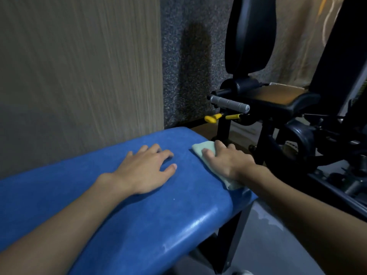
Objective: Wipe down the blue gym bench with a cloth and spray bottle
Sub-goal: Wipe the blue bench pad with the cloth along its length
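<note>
Two grips on blue counter (139,225): left grip (147,167) flat, empty; right grip (226,161) presses pale green cloth (206,147) at right edge. Outward stroke could push cloth off.

Bare forearms (65,221), left grip (147,169), right grip (228,161)

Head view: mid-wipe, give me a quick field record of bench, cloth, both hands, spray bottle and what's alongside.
bench: blue, padded, set along the wall
cloth: pale green, on the bench's right edge near its far end
right hand: presses the cloth onto the bench
left hand: rests flat on the bench top, fingers spread, holds nothing
spray bottle: not in view
alongside: black gym machine with yellow levers, to the right
</note>
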`<action>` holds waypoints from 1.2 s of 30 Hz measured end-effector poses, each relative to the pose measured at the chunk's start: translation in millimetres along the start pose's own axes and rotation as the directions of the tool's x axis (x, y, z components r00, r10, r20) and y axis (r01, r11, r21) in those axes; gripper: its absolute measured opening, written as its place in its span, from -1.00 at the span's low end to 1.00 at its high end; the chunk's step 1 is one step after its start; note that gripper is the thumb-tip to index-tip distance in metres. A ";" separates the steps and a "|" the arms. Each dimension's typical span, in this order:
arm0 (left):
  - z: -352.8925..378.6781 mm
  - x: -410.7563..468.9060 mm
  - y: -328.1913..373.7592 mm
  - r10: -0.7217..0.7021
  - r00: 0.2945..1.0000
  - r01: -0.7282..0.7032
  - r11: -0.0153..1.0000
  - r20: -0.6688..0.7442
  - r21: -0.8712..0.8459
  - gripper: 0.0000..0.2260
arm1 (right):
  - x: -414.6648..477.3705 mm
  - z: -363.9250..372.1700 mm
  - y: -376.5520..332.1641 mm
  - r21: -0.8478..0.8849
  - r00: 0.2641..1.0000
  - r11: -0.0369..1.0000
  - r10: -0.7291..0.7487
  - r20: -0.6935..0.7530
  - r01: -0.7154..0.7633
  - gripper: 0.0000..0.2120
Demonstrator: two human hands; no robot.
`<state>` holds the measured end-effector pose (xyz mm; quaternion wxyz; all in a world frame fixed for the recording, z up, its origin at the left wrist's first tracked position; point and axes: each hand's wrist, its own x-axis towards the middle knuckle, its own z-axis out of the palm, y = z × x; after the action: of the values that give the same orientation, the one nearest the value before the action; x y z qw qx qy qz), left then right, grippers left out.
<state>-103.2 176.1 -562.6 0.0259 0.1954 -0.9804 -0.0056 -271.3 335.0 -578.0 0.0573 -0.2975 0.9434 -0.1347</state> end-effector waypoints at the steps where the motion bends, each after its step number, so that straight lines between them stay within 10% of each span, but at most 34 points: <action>1: 0.7 11.8 -6.0 -0.016 1.000 0.016 1.000 0.019 0.013 -0.54 | -2.0 1.5 3.5 -0.013 1.000 1.000 -0.014 -0.005 0.014 -0.31; 22: 2.5 33.6 -87.8 -0.141 0.987 0.135 0.988 0.080 0.075 -0.49 | 144.3 14.2 -97.5 -0.101 0.950 0.950 -0.282 0.132 0.296 -0.35; 33: 2.7 -1.1 -114.5 -0.310 0.946 0.300 0.948 0.096 0.107 -0.31 | 101.8 25.9 -98.9 -0.213 0.779 0.755 -0.626 0.045 0.620 -0.42; 36: 4.3 -8.1 -122.5 -0.301 0.951 0.293 0.950 0.073 0.106 -0.25 | 90.8 24.7 -94.9 -0.275 0.828 0.791 -0.560 0.032 0.546 -0.43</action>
<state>-49.0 66.1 -569.9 -0.0280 0.3414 -0.9391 0.0281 -288.9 202.5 -576.7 -0.0501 -0.5618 0.8255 -0.0218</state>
